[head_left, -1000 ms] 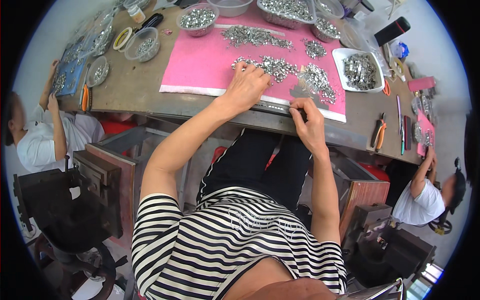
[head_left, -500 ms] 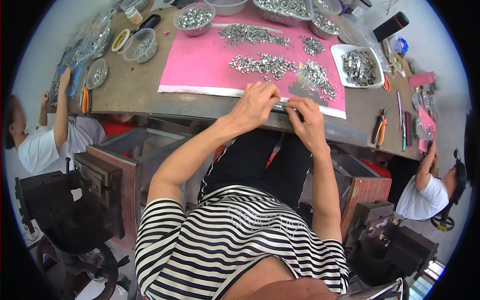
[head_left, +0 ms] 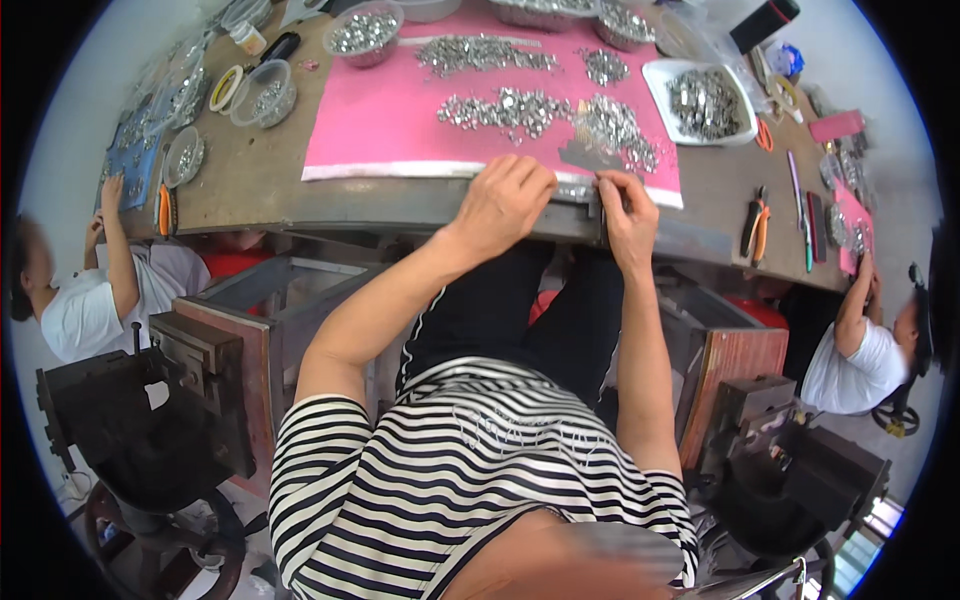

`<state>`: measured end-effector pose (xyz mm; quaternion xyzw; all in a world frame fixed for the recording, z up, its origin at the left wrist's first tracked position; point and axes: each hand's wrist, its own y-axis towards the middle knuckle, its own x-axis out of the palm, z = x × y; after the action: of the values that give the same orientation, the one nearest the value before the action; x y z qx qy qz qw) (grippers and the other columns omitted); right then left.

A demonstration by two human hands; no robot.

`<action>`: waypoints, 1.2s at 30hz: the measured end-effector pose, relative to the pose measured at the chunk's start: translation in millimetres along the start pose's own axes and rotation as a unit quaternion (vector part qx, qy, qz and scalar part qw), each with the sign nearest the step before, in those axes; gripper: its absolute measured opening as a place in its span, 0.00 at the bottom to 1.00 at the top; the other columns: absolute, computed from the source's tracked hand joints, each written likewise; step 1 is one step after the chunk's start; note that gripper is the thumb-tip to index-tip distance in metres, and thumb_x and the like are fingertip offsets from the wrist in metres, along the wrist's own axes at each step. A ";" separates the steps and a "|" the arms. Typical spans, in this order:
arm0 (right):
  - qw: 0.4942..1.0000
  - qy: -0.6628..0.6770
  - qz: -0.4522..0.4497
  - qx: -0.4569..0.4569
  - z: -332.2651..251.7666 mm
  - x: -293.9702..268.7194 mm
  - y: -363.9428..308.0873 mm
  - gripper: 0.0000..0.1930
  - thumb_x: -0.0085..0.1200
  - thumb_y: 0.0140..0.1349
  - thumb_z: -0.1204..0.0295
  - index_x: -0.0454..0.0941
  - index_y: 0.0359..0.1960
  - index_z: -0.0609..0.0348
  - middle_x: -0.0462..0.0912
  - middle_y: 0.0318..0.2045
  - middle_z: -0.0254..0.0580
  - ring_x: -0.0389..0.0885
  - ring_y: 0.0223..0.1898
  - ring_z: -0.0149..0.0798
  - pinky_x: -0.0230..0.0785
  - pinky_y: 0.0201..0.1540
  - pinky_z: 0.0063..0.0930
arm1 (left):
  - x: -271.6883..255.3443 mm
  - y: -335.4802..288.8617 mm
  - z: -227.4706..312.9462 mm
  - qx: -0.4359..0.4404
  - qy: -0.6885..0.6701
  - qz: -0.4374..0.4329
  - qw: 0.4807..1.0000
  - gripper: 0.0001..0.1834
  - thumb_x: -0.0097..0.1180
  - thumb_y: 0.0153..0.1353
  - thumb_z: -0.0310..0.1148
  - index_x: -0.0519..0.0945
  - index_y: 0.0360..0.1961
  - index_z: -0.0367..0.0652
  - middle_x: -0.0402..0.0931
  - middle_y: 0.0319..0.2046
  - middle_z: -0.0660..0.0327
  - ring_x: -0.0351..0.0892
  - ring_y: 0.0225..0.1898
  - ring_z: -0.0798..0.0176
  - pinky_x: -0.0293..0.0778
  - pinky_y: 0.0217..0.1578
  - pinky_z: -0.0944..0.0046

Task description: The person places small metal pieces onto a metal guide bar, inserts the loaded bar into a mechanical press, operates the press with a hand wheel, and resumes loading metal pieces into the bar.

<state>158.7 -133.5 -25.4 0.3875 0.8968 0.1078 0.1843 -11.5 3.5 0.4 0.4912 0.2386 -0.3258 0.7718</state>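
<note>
At the table's front edge, my left hand (head_left: 508,203) is closed, its fingers curled down over the rim. What its fingertips hold, if anything, is hidden. Just to the right, my right hand (head_left: 630,215) pinches a thin dark strip (head_left: 603,226) that hangs upright over the edge. Some small shiny metal pieces (head_left: 574,190) lie on the edge between the two hands. Beyond them, a pink mat (head_left: 375,135) carries loose piles of silvery metal pieces (head_left: 515,112), and flat grey strips (head_left: 588,155) lie close in front of my hands.
A white tray (head_left: 650,88) of metal pieces stands right of the mat, clear tubs (head_left: 364,47) behind and left. Orange-handled pliers (head_left: 757,228) lie at right. Co-workers (head_left: 75,290) sit on both sides. Black machines (head_left: 140,410) flank my seat.
My hands have moved apart, the right one away from the left. The dark strip now hangs upright under my right fingers. The whole view has shifted slightly.
</note>
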 end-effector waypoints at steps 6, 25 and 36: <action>1.000 0.021 0.004 0.003 -3.8 5.2 9.8 0.07 0.59 0.67 0.75 0.84 0.43 0.65 0.85 0.31 0.35 0.81 0.34 0.26 0.72 0.40 0.22 | -3.7 -9.5 -7.8 0.045 0.073 0.051 0.995 0.12 0.69 0.55 0.36 0.86 0.42 0.50 0.82 0.43 0.66 0.76 0.49 0.55 0.66 0.54 0.51; 0.972 -0.183 -0.118 -0.090 -63.2 -75.1 -27.4 0.25 0.71 0.51 0.75 0.78 0.52 0.62 0.79 0.46 0.47 0.81 0.46 0.47 0.75 0.49 0.36 | -17.2 -4.1 -15.8 -0.046 -0.053 0.004 0.998 0.18 0.70 0.52 0.33 0.83 0.46 0.46 0.78 0.44 0.60 0.73 0.49 0.53 0.64 0.51 0.53; 0.875 -0.377 0.289 0.090 -149.1 -256.2 -235.6 0.22 0.71 0.49 0.75 0.79 0.47 0.63 0.76 0.38 0.41 0.79 0.35 0.38 0.74 0.40 0.30 | 186.4 112.6 237.1 0.086 -0.547 -0.316 0.770 0.23 0.62 0.62 0.24 0.76 0.59 0.38 0.76 0.40 0.62 0.75 0.39 0.68 0.74 0.44 0.66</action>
<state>104.5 -488.6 94.3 0.6557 0.6130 -0.0794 0.4336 208.6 -228.7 35.7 0.1911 -0.1112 -0.7845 0.5794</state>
